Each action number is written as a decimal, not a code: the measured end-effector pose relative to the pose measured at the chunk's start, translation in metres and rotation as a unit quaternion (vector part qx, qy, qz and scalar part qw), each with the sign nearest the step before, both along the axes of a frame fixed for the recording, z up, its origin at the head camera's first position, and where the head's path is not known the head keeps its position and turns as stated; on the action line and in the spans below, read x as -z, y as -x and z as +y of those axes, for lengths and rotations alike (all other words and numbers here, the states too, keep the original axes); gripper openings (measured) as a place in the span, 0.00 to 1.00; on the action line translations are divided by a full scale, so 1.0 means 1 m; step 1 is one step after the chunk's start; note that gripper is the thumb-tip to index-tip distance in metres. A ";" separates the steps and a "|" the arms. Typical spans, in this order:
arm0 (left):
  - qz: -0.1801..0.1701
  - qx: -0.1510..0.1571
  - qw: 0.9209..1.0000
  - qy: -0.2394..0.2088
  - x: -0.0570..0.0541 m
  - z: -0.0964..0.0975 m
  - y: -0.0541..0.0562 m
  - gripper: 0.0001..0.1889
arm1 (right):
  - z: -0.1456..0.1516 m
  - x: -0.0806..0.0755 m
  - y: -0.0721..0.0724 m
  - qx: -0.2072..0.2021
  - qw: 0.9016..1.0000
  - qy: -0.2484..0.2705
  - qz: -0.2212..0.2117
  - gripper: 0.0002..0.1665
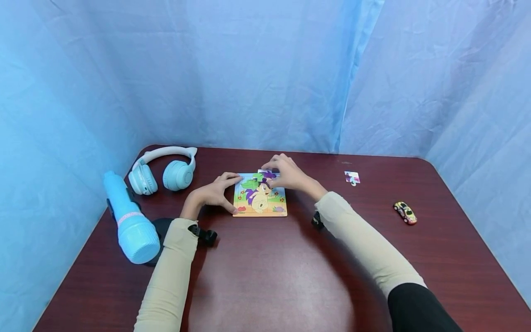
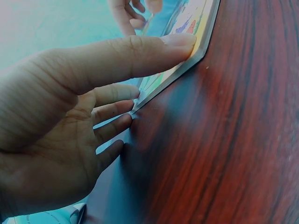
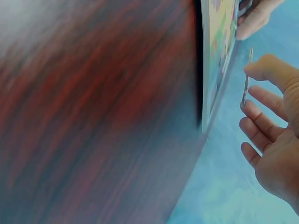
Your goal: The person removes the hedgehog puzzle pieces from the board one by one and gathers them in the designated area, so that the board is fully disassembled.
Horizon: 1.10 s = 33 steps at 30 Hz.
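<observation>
A jigsaw board (image 1: 244,213) with a cartoon hedgehog picture lies on the dark red table. My left hand (image 1: 213,191) spans its left side. In the left wrist view the thumb (image 2: 180,44) presses on the board's near edge, and the nearly straight fingers (image 2: 114,109) rest along the side. My right hand (image 1: 289,173) is over the board's upper right part and pinches a thin puzzle piece (image 3: 247,79) between thumb and fingers. Edge-on in the right wrist view, this piece is held above the board's surface. From the head, the right fingers partly cover it.
One loose puzzle piece (image 1: 352,177) lies at the back right, with a yellow toy car (image 1: 405,212) nearer the right edge. Light blue headphones (image 1: 177,175) and a large blue flashlight-shaped object (image 1: 134,230) are on the left. Blue curtains (image 1: 249,74) hang behind the table.
</observation>
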<state>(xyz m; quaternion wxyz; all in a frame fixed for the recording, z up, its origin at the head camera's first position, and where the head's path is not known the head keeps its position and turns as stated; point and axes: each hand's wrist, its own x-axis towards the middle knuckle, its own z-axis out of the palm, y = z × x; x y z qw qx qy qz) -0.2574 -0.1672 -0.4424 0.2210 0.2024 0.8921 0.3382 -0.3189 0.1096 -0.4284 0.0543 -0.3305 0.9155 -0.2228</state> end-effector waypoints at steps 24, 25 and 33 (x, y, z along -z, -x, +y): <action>0.006 -0.006 1.000 -0.001 0.002 0.001 -0.002 0.58 | 0.133 -0.014 0.007 0.036 0.997 -0.010 0.075 0.21; 0.005 -0.007 1.000 -0.001 0.002 0.000 -0.002 0.58 | 0.138 -0.014 0.007 0.034 0.996 -0.011 0.078 0.21; 0.006 -0.005 1.000 -0.004 0.002 0.000 -0.003 0.58 | 0.167 -0.015 0.007 0.048 0.997 -0.016 0.064 0.22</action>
